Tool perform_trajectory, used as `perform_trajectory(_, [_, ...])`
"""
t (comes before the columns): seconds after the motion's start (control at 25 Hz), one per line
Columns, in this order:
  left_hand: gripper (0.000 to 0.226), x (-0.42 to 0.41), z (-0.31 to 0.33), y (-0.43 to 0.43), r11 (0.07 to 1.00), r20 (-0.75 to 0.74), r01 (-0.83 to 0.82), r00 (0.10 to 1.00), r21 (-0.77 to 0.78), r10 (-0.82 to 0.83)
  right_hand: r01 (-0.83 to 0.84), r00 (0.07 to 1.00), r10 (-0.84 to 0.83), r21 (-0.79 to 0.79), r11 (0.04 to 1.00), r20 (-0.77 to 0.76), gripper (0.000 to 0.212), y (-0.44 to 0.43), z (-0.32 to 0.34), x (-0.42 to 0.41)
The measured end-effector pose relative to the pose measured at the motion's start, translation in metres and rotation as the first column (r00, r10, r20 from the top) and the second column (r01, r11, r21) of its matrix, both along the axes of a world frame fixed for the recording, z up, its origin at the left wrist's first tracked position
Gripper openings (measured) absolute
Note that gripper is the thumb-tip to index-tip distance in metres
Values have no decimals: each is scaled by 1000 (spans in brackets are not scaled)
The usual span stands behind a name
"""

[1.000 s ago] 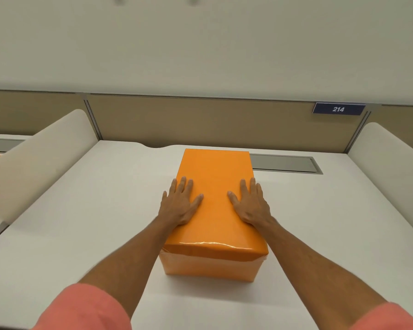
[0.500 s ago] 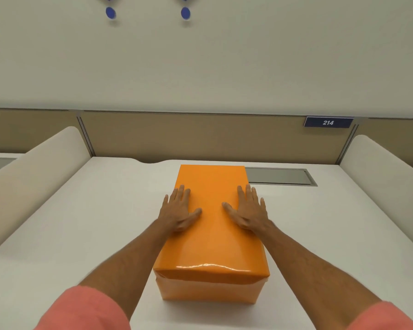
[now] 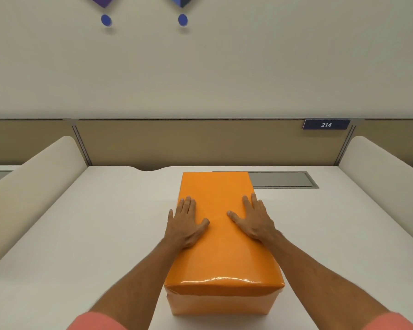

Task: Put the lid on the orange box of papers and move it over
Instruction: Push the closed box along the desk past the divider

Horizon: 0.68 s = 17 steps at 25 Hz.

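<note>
lid (image 3: 218, 234): seated on orange box (image 3: 222, 302), under both palms | left hand (image 3: 185, 223): flat, fingers spread, at lid's left edge | right hand (image 3: 254, 221): flat, spread, at right edge | box on white desk (image 3: 93, 234), between forearms

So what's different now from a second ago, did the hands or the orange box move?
The left hand and right hand slid apart toward the long edges of the lid, fingers now at its sides. The head tilted up, showing more wall. Both palms stay flat and open on the lid, gripping nothing; the lid is still on the orange box, which looks unmoved on the desk.
</note>
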<state>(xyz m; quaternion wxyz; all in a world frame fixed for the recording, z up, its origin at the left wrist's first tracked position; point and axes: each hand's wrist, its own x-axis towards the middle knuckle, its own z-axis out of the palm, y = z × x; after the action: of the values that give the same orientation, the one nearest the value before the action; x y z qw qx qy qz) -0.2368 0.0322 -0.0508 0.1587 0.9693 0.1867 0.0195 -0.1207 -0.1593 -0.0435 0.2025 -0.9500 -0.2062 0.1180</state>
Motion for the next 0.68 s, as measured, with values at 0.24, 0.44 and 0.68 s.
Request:
perform_trajectory(0.24, [90, -4, 0, 19, 992, 12, -2, 1000, -128, 3, 57, 992, -41, 136, 989, -120, 94, -16, 0, 0])
perform_trajectory(0.44, [93, -4, -8, 21, 926, 82, -42, 993, -375, 79, 35, 995, -18, 165, 986, -100, 93, -12, -1, 3])
perform_trajectory(0.68, [95, -7, 1, 44, 908, 93, -108, 983, -405, 158, -41, 994, 58, 179, 983, -90, 94, 18, 9, 15])
